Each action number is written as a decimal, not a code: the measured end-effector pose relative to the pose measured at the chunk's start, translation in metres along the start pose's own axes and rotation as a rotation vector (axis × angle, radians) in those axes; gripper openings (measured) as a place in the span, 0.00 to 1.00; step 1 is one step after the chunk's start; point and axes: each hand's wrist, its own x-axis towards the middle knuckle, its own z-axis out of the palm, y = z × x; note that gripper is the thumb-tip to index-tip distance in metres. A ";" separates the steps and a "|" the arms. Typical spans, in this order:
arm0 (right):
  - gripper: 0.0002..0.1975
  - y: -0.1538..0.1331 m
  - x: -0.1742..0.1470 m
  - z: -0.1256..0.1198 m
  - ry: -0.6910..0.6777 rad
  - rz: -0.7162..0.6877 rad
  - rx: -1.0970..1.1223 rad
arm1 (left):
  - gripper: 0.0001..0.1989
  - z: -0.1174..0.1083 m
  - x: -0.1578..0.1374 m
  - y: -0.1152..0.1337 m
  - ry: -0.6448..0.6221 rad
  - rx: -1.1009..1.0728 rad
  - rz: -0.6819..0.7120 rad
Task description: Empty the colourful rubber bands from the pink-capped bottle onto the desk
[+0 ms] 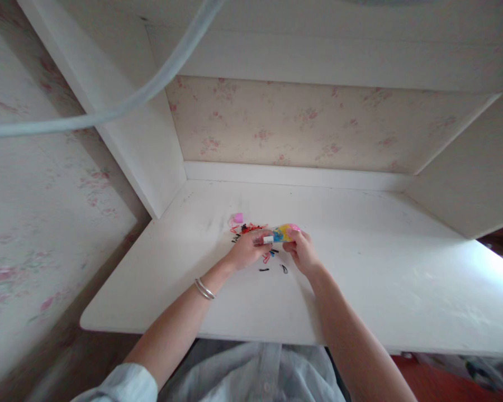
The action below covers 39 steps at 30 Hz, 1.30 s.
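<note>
Both hands, left hand (248, 249) & right hand (302, 252), pinch a colourful tube (281, 233) over the desk (360, 290) centre; keep grip level, small clips (251, 228) at 10 o'clock.

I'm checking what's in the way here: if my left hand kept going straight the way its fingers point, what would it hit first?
The left hand points right, toward the colourful object it already touches at the white end. Just beyond is the right hand on the other end. Depth is hard to judge.
</note>
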 end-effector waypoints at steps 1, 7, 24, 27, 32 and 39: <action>0.14 0.001 0.001 -0.001 0.014 -0.005 0.002 | 0.16 0.000 0.000 0.000 0.031 0.048 0.020; 0.14 0.003 0.007 -0.009 0.092 -0.036 0.021 | 0.13 -0.008 -0.001 0.005 0.120 0.173 0.080; 0.14 0.002 0.009 -0.008 0.170 -0.045 -0.054 | 0.18 -0.018 0.005 -0.014 0.242 0.179 -0.030; 0.15 0.001 0.011 -0.012 0.195 -0.024 0.001 | 0.20 -0.023 0.003 -0.009 0.056 0.162 -0.047; 0.16 0.002 0.014 -0.015 0.170 0.030 0.065 | 0.19 -0.029 0.001 -0.006 -0.101 0.188 -0.011; 0.15 0.000 0.011 -0.013 0.106 0.068 0.110 | 0.19 -0.026 0.003 -0.007 -0.066 0.185 0.084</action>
